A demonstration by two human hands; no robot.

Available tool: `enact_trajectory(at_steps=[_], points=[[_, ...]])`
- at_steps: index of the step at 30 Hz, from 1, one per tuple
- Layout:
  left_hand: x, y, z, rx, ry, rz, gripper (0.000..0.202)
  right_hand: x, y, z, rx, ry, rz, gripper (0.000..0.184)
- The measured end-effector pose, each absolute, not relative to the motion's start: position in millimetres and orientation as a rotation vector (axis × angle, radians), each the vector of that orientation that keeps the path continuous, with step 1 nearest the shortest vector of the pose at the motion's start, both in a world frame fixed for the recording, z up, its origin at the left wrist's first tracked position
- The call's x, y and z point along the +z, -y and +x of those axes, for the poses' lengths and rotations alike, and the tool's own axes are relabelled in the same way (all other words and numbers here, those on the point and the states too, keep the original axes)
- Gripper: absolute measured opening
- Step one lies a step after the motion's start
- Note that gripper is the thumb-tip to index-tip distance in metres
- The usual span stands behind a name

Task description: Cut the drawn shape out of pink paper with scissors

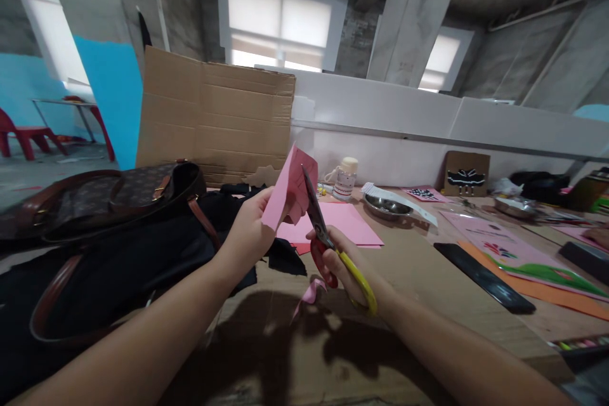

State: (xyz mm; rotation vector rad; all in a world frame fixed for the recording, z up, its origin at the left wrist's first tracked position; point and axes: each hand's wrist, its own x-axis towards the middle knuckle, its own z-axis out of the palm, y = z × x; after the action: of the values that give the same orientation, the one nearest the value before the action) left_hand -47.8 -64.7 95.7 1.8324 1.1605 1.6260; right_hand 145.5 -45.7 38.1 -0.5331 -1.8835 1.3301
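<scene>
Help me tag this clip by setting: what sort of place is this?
Probably a craft workspace: the right hand holds scissors, the left hand holds pink paper, and a sheet with a flower design lies off to the right.

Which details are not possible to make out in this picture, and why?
In the head view:
Bare left hand: partly hidden behind the bent pink paper sheet.
Patterned brown handbag: its inside is too dark.
Long white paper strip: any markings are too small and blurred.
Dark container with small coloured pieces: cut off by the right edge.
</scene>
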Motion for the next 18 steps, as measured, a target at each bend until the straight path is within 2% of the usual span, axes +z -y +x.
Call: enact_trajectory(at_steps=[7, 18], points=[[89.1, 56.9, -51.9, 1.738, -1.298, 1.803, 0.031, 33.4, 42.1, 147.5, 1.245, 1.899, -0.539, 0.057], [99.9, 65.0, -49.9, 1.644, -1.235, 1.83, 0.035, 35.0, 44.4, 148.0, 1.247, 1.916, -0.573, 0.059]])
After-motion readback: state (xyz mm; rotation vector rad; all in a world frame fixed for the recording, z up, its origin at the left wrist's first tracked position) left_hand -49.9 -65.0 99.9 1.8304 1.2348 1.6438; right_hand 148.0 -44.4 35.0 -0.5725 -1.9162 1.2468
